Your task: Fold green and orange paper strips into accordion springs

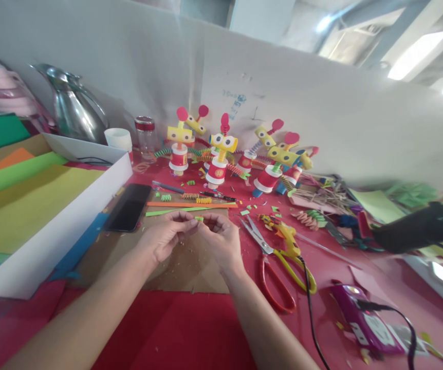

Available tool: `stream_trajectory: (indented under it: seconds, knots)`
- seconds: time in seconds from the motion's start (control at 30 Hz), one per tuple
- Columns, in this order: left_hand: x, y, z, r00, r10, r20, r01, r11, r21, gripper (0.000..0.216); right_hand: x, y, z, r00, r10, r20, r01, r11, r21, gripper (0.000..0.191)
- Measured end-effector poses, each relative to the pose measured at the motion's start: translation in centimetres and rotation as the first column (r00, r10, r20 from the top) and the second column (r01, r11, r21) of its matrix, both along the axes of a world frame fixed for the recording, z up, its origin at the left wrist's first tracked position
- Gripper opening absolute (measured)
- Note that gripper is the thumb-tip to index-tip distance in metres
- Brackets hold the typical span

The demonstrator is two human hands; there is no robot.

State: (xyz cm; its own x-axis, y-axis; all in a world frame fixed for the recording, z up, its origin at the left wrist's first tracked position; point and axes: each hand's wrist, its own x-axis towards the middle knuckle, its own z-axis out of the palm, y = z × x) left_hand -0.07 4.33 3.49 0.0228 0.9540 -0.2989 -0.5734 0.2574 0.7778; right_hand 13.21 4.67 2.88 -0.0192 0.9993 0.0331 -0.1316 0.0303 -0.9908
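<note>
Between the fingertips of both hands is a small folded piece of yellow-green paper (199,219), held above a brown cardboard sheet (190,267). My left hand (167,234) pinches it from the left, fingers curled. My right hand (221,239) grips it from the right, partly hiding it. Just beyond the hands lie an orange paper strip (175,204) and a green paper strip (160,212). Coiled paper springs, one green (165,197) and one yellow (203,201), rest behind the strips with a pen (217,196).
Several paper-cup robot figures (217,169) stand along the wall. Scissors (265,249) and a yellow glue gun (289,239) with a black cord lie right. A phone (129,207) and a white box of coloured paper (71,205) are left. A purple power unit (368,318) sits front right.
</note>
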Motion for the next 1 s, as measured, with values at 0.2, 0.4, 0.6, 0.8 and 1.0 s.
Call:
stream_trajectory:
  seconds: [0.2,0.4,0.6,0.8,1.0]
  knots:
    - [-0.4,0.2,-0.2,1.0,-0.006,-0.016,0.006,1.0,-0.028,0.019,0.1,-0.1,-0.1,0.999,0.028,-0.017,-0.029,0.999,-0.028,0.026]
    - [-0.4,0.4,-0.2,1.0,0.011,-0.011,-0.011,1.0,-0.017,0.017,0.4,0.2,-0.2,0.997,0.067,-0.031,-0.068,0.998,-0.017,0.026]
    - [-0.4,0.3,0.0,1.0,0.023,0.004,-0.024,1.0,0.008,0.017,1.1,0.7,0.5,0.986,0.158,-0.058,-0.16,0.987,-0.03,0.027]
    - [-0.1,0.0,-0.2,0.999,0.007,-0.032,-0.005,0.997,0.074,0.018,0.9,0.6,0.3,0.99,0.097,-0.104,-0.102,0.994,-0.041,0.023]
    - [-0.1,-0.1,0.4,0.998,-0.008,-0.055,0.013,0.996,0.094,0.015,0.8,0.4,0.4,0.992,0.072,-0.104,-0.077,0.996,-0.044,0.023]
